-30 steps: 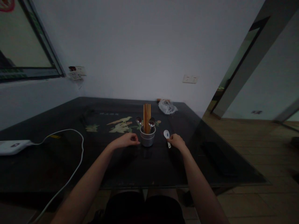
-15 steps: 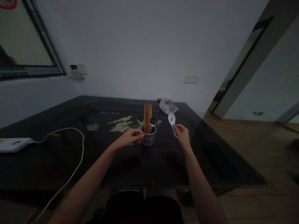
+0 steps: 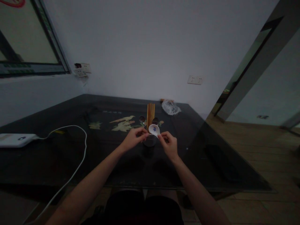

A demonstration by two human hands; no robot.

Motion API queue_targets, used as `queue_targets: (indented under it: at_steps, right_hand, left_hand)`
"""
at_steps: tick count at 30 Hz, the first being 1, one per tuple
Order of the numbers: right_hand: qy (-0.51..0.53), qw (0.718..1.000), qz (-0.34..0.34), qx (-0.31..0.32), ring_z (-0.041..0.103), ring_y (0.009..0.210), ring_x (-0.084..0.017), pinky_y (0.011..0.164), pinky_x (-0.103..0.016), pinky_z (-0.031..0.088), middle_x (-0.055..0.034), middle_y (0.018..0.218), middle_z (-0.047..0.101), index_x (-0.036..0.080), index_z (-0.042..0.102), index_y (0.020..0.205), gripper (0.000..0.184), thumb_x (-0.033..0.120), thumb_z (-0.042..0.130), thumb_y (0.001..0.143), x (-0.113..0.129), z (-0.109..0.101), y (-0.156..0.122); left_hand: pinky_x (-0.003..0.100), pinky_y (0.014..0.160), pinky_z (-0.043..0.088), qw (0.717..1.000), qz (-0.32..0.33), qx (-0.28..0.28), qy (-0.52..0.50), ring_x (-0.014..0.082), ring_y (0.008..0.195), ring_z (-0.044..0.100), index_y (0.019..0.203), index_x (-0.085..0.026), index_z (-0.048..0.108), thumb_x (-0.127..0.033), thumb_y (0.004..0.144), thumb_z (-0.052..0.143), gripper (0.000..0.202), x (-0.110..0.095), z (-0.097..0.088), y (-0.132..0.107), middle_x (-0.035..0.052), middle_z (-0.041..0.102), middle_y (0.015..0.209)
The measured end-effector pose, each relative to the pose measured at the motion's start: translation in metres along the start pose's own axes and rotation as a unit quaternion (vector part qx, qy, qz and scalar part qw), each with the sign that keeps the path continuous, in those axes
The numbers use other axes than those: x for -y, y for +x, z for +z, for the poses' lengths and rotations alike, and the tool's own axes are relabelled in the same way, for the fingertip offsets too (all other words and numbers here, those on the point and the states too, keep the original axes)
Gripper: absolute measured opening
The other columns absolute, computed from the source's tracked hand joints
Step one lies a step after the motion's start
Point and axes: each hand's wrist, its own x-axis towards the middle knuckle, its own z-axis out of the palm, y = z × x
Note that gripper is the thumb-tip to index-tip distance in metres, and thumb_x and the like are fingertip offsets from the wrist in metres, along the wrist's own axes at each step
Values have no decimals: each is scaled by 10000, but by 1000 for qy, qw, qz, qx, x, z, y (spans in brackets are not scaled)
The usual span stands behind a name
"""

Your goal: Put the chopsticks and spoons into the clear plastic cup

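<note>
A white soup spoon (image 3: 154, 129) with a small blue mark in its bowl is pinched near its handle by my right hand (image 3: 170, 145). The spoon's bowl is in front of a grey metal cup (image 3: 150, 142) and covers part of its rim. Wooden chopsticks (image 3: 150, 114) stand upright in the cup, with a metal spoon (image 3: 142, 119) on their left and another metal spoon (image 3: 155, 121) on their right. My left hand (image 3: 133, 139) is closed, its fingertips at the cup's left rim, close to the white spoon. What they grip, if anything, is hidden.
On the dark table (image 3: 112, 106), a crumpled clear plastic bag (image 3: 170, 107) lies at the back. A white device (image 3: 17, 140) with a white cable (image 3: 85, 143) sits at the left. A dark flat object (image 3: 221, 162) lies at the right, hard to make out.
My right hand has brought the white spoon leftward and down, from beside the cup to in front of it. My left hand has shifted slightly right. The view has turned a little.
</note>
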Motion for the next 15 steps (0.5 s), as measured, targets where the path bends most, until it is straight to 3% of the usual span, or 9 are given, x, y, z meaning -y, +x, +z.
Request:
queue_targets:
  at_steps: [5,11,15]
  right_hand:
    - [-7,1000,-22,10,473,480,-93,469,-198,337,30,550,529,182,562,706,262,414,559,828,0,7,-6]
    - [-23,998,-50,11,472,468,-87,459,-190,337,28,552,545,173,574,720,250,394,566,836,-6,10,-6]
    - [-39,997,-56,24,473,478,-85,473,-188,337,27,561,539,172,574,715,250,384,561,845,-6,10,-6]
  left_hand:
    - [224,570,419,996,41,-17,71,125,615,543,864,-134,660,-399,803,584,282,0,9,-3,27,650,727]
    - [233,556,386,973,115,-98,173,127,571,514,670,-142,613,-388,830,543,302,-2,4,-6,10,591,593]
    - [240,576,402,951,169,-141,216,128,577,531,677,-157,591,-357,872,470,305,-2,-1,-7,11,590,601]
